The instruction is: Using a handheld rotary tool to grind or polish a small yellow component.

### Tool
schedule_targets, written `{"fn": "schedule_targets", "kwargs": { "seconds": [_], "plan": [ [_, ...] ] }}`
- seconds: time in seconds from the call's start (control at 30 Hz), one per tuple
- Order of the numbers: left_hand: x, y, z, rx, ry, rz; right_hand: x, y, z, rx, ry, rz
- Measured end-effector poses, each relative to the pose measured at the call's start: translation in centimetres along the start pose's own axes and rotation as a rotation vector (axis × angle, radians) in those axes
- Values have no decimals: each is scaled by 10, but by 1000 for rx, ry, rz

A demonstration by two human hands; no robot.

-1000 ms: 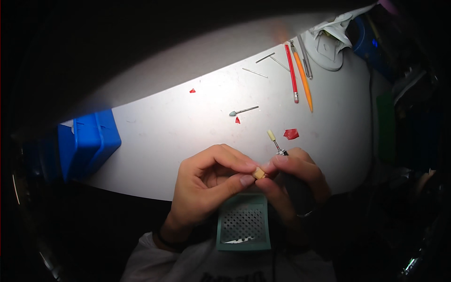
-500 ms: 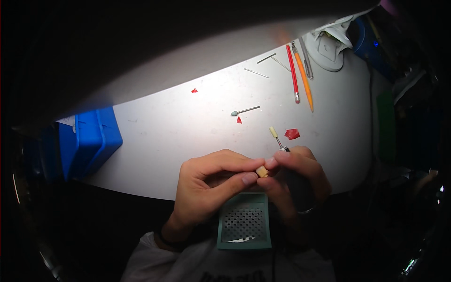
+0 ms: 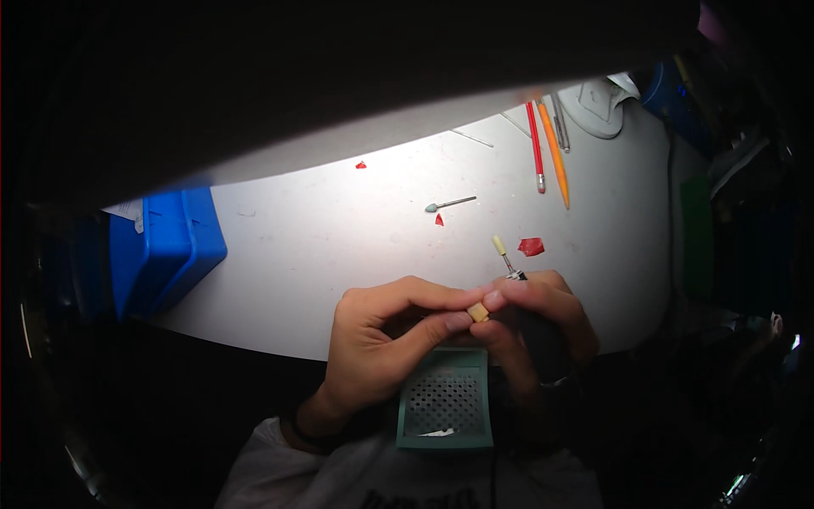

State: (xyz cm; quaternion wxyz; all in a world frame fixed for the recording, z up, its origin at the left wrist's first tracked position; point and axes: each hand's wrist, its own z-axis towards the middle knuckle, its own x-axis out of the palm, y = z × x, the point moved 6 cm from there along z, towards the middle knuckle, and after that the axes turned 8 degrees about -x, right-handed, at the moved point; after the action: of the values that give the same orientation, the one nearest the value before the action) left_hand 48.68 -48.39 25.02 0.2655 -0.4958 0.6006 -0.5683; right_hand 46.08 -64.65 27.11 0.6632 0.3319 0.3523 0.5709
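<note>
I note the left hand (image 3: 381, 327) and right hand (image 3: 555, 305) pinching a small block (image 3: 479, 313), which could slip because the right fingers also grip the drill (image 3: 543, 346).

My left hand (image 3: 369, 335) pinches a small tan block (image 3: 477, 312); my right hand (image 3: 555, 307) steadies it while gripping a dark handheld tool (image 3: 543, 343) with a pale yellow tip (image 3: 498, 246).

My camera sits on my head — the left one of a side-by-side pair — and looks steeply down, past a dark overhanging shape (image 3: 381, 102), onto the white table (image 3: 322, 220). It is close: my left hand (image 3: 377, 332) and right hand (image 3: 547, 307) sit large just below the middle, sleeves (image 3: 270, 462) at the lower edge. Its wide fisheye view darkens toward the rim.
</note>
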Motion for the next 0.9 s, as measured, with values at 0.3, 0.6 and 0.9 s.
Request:
{"fn": "schedule_targets", "kwargs": {
  "seconds": [0.3,0.6,0.9],
  "plan": [
    [-3,5,4,-166,-20,-255,2,7,4,-97,-4,64],
    [-4,5,2,-63,-22,-249,9,10,5,-156,93,108],
    [-6,6,2,-29,-37,-231,10,12,7,-159,133,87]
  ]
}}
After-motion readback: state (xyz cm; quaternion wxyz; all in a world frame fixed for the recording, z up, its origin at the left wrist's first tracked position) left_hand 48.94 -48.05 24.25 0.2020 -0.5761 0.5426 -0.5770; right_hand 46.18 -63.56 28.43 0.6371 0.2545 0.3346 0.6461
